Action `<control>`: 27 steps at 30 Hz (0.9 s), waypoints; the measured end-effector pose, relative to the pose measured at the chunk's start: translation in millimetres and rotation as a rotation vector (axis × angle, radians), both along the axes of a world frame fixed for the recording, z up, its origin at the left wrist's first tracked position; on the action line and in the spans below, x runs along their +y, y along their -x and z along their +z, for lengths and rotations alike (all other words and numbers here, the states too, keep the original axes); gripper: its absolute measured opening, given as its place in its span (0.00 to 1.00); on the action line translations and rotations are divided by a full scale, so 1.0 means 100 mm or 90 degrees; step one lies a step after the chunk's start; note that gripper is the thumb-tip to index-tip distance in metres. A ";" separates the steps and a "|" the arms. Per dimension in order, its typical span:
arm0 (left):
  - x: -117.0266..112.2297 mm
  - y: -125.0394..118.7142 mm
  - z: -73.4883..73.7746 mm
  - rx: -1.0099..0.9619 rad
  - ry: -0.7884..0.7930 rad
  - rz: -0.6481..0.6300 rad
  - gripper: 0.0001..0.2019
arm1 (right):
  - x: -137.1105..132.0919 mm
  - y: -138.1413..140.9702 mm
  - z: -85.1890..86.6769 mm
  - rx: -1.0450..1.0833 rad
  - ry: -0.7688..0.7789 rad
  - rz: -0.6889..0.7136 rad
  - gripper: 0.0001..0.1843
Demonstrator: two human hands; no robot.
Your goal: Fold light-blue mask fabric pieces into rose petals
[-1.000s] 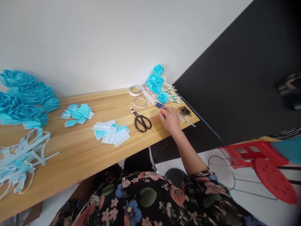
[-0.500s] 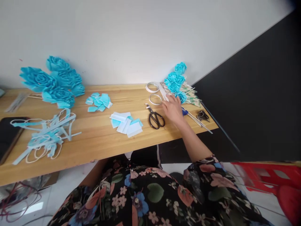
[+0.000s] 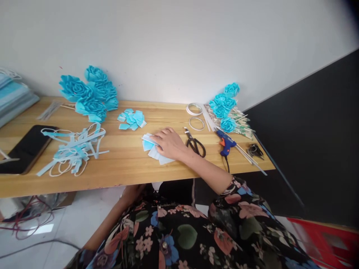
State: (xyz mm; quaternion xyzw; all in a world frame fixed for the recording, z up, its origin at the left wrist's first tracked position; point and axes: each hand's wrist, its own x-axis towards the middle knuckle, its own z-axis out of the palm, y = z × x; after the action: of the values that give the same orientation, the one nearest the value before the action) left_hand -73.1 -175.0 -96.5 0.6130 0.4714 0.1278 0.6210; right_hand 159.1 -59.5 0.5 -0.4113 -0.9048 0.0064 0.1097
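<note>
Much of the pile of cut pieces (image 3: 153, 152) hidden under the right hand (image 3: 171, 145), on the worktop (image 3: 126, 157) toward its front edge, left of the scissors (image 3: 190, 136). Fingers close together over the pile, tips bent down out of clear sight; cannot tell whether clamped in a grip on a piece or merely resting. Left hand (image 3: 134, 192) low beyond the worktop's front edge, in shadow; cannot make out that grip as loose or closed. Scissors partly covered by the right hand, stack of masks (image 3: 17, 98) cut off at the left border. Half a second ago, right hand over by the tape rings (image 3: 194, 114), partly in front of the glue gun (image 3: 226, 143), with the pile uncovered; now across on the pile, leaving the glue gun in plain sight, orange trigger and all. View swung leftward too, bringing in the stack of masks and more of the phone (image 3: 30, 147). Pile flat and loosely fanned: thin, straight-edged, overlapping, pale blue on some pieces and white on others, with a narrow white strip, seemingly folded, uppermost at the left.
</note>
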 end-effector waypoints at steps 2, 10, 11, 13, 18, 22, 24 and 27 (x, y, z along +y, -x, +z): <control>-0.10 0.13 0.08 -0.006 0.033 -0.047 0.17 | 0.04 -0.02 -0.03 0.028 0.023 -0.025 0.15; 0.02 0.59 1.25 -0.232 0.025 -0.148 0.24 | 0.39 -0.19 0.12 0.642 0.361 -0.220 0.12; 0.14 0.54 1.33 -0.251 -0.005 -0.130 0.24 | 0.42 -0.19 0.15 0.721 0.412 -0.221 0.12; 0.43 0.36 1.40 -0.250 -0.062 -0.065 0.23 | 0.47 -0.17 0.21 0.823 0.487 -0.222 0.13; 1.24 -0.33 1.24 -0.304 -0.104 0.193 0.31 | 0.46 -0.03 0.24 0.917 0.526 -0.193 0.16; 1.65 -0.67 1.13 -0.375 -0.116 0.289 0.23 | 0.44 0.00 0.19 0.915 0.522 -0.166 0.16; 1.77 -0.74 1.11 -0.344 -0.167 0.342 0.21 | 0.46 -0.03 0.19 0.905 0.508 -0.179 0.17; 1.89 -0.78 1.13 -0.295 -0.230 0.316 0.20 | 0.51 -0.07 0.24 0.866 0.447 -0.199 0.19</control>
State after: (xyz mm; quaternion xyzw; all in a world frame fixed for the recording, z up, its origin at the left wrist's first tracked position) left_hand 4.8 13.5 16.5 0.5348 0.4225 0.4901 0.5434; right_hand 166.4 -8.7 24.4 -0.4502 -0.5153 0.5277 0.5033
